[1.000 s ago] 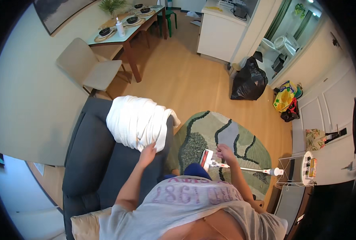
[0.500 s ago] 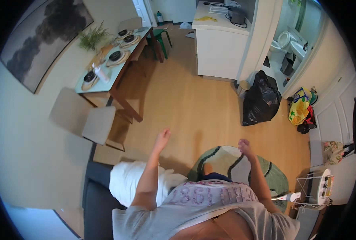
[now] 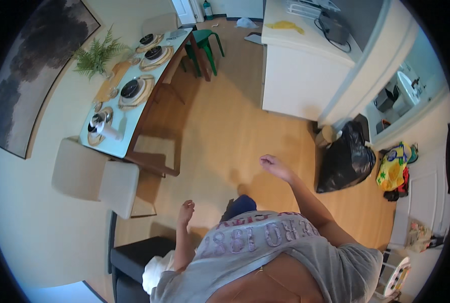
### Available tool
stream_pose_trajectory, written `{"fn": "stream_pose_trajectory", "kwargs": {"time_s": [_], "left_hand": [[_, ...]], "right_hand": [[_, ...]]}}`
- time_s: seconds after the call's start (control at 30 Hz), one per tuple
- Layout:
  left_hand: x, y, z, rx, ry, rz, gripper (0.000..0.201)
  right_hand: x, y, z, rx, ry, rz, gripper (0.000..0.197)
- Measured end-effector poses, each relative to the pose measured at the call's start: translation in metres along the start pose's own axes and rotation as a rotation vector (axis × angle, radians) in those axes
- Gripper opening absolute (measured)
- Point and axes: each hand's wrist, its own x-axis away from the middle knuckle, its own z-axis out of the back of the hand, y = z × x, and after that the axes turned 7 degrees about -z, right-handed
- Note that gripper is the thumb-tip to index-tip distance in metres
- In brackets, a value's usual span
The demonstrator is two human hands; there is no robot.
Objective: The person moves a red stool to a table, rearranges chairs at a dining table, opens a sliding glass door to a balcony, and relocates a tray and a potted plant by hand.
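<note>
My left hand (image 3: 186, 212) hangs over the wooden floor, its fingers loosely curled and nothing seen in them. Farther forward, my right hand (image 3: 275, 166) is held out above the floor with its fingers closed, also without any object. Neither hand touches anything. Ahead on the left stands a dining table (image 3: 117, 144) with a light glass top. On its near end is a white bottle (image 3: 109, 132) beside a place setting. A beige chair (image 3: 114, 188) stands at that end, the closest furniture to my left hand. A black garbage bag (image 3: 346, 161) slumps on the floor beyond my right hand.
A white counter (image 3: 305, 76) with a yellow cloth (image 3: 285, 26) rises ahead. Right of the garbage bag sits a yellow patterned bag (image 3: 392, 169). A dark sofa (image 3: 139, 257) and white bedding (image 3: 158, 270) lie at lower left. A green stool (image 3: 204, 45) stands behind the table.
I have moved forward, so the table and garbage bag are closer and the green rug is out of view. My right hand has swung forward and inward; my left has dropped back.
</note>
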Motion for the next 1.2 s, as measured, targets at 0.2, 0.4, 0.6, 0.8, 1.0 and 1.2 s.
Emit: {"fn": "stream_pose_trajectory", "kwargs": {"time_s": [0.2, 0.4, 0.6, 0.8, 1.0, 1.2], "left_hand": [[-0.215, 0.158, -0.03, -0.337, -0.081, -0.534, 0.038], [-0.368, 0.334, -0.047, -0.21, -0.187, -0.65, 0.037], [-0.502, 0.356, -0.069, -0.445, -0.289, -0.481, 0.045], [-0.516, 0.398, -0.04, -0.28, -0.113, -0.203, 0.049], [-0.475, 0.332, -0.005, -0.165, 0.11, 0.061, 0.047], [-0.371, 0.127, 0.005, -0.174, 0.205, 0.298, 0.049]], "right_hand": [[-0.127, -0.045, 0.092, 0.065, 0.118, 0.061, 0.028], [-0.248, -0.099, 0.164, -0.129, 0.187, -0.195, 0.033], [-0.433, -0.159, 0.228, -0.165, 0.15, -0.164, 0.042], [-0.571, -0.245, 0.191, -0.095, -0.111, -0.207, 0.031], [-0.665, -0.245, 0.121, 0.039, -0.507, -0.231, 0.024], [-0.622, -0.259, -0.027, 0.266, -0.797, -0.187, 0.023]]}}
